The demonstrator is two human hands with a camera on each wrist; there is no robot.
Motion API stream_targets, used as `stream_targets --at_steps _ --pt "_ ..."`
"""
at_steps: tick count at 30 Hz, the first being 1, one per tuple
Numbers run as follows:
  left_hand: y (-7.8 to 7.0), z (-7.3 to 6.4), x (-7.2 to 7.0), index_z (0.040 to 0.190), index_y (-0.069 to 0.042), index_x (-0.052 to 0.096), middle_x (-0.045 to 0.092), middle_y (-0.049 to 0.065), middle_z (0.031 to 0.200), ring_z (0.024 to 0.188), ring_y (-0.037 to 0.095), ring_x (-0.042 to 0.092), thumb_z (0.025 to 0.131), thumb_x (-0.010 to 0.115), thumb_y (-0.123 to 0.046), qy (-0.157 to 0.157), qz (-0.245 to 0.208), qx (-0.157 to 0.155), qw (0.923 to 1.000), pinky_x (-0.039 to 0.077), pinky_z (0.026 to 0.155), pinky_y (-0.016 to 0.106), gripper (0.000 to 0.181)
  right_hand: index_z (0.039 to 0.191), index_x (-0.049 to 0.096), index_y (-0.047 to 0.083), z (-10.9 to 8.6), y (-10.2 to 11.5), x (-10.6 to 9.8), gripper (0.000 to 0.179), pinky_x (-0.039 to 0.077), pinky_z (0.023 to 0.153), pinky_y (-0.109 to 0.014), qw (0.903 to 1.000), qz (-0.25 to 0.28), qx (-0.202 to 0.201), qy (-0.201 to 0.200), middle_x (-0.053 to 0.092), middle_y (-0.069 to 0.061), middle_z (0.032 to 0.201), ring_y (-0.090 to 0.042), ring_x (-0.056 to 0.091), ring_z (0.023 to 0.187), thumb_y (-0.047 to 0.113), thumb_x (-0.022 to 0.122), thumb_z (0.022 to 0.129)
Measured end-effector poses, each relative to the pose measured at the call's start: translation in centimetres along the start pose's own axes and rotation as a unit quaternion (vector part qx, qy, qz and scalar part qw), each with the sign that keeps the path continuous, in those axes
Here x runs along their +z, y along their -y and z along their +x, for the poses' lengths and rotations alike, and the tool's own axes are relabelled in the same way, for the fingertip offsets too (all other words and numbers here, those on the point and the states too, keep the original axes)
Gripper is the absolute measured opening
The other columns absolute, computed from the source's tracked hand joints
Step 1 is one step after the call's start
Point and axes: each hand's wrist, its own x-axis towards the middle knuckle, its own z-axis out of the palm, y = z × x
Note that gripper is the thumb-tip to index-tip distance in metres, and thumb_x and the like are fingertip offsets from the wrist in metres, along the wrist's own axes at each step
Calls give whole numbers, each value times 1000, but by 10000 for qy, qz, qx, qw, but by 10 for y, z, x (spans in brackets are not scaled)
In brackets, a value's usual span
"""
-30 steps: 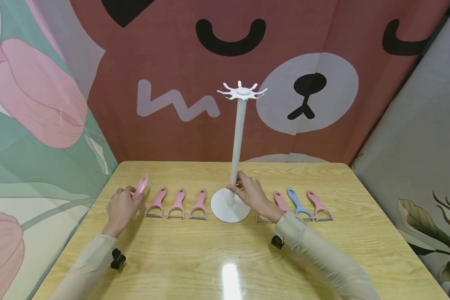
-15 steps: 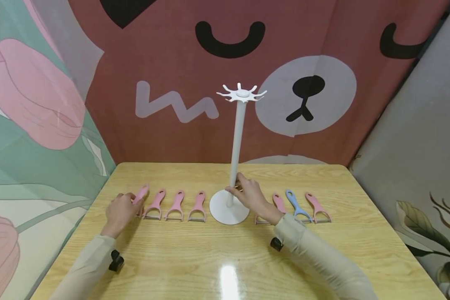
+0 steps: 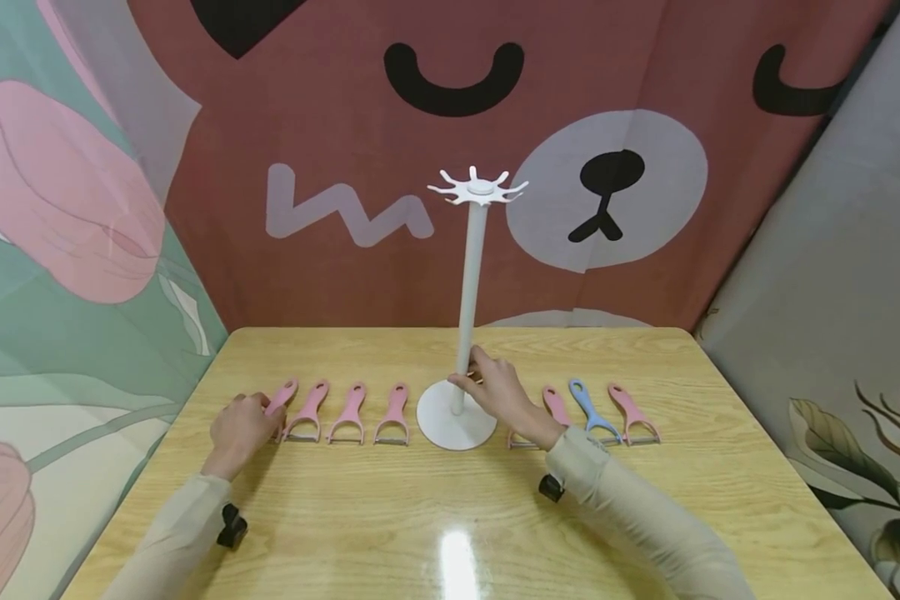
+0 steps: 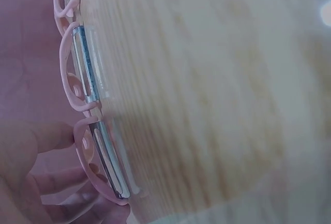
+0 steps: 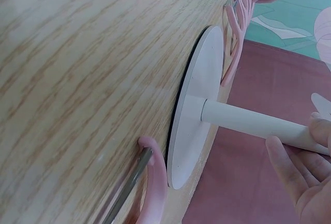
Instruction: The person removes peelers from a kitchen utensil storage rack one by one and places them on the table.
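Note:
A white stand (image 3: 471, 292) with a round base (image 5: 199, 141) and a ring of hooks (image 3: 481, 189) rises mid-table. My right hand (image 3: 506, 398) holds its pole low down, thumb and fingers around it. At the left end of a row, my left hand (image 3: 238, 429) grips a pink peeler (image 3: 282, 395) by its head side, handle pointing away. In the left wrist view the fingertips sit at the pink frame beside its metal blade (image 4: 109, 159). Three more pink peelers, the nearest one (image 3: 311, 412) close beside it, lie between that hand and the base.
Right of the stand lie a pink peeler (image 3: 556, 404) partly behind my right wrist, a blue peeler (image 3: 585, 404) and another pink peeler (image 3: 630, 410). The wooden table (image 3: 360, 517) ends at a red cloth backdrop (image 3: 330, 283) behind.
The left hand has lowered the pink peeler, whose raised handle has come down level with the row. My right hand keeps its hold on the pole; the view has shifted slightly.

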Motion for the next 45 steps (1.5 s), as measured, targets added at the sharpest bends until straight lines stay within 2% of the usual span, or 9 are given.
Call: stream_targets --at_steps 13,20,33,41,45 --pt "5 2 2 101 7 67 59 23 85 65 33 54 94 59 -26 62 -40 -28 10000 41 49 43 35 106 58 3 2 0 2 23 58 68 -33 10000 -72 -65 -6 72 -10 92 -22 72 82 18 70 94" --pt "6 3 2 101 6 67 60 23 88 70 37 58 93 60 -28 108 -11 -92 9999 43 52 47 35 106 57 3 3 1 2 23 58 67 -33 9999 -55 -149 -28 72 -10 92 -23 72 82 18 70 93" --pt "9 0 -2 102 7 68 59 23 90 70 34 55 95 58 -30 236 -8 -89 9997 43 53 46 39 105 58 3 5 3 5 23 58 67 -33 9999 -143 -74 -7 73 -10 91 -22 72 81 18 71 93" --pt "10 1 -5 109 9 65 58 31 99 81 49 60 99 50 -32 176 91 -200 9996 47 55 53 45 104 58 3 6 3 7 23 58 67 -31 10000 -44 -70 17 72 -10 91 -23 72 81 18 71 93" --pt "9 3 -7 112 9 64 57 33 104 86 51 59 100 48 -31 146 53 -189 9997 48 57 54 45 105 58 4 7 3 8 23 58 67 -31 10000 37 -30 49 72 -10 91 -25 72 81 19 71 93"
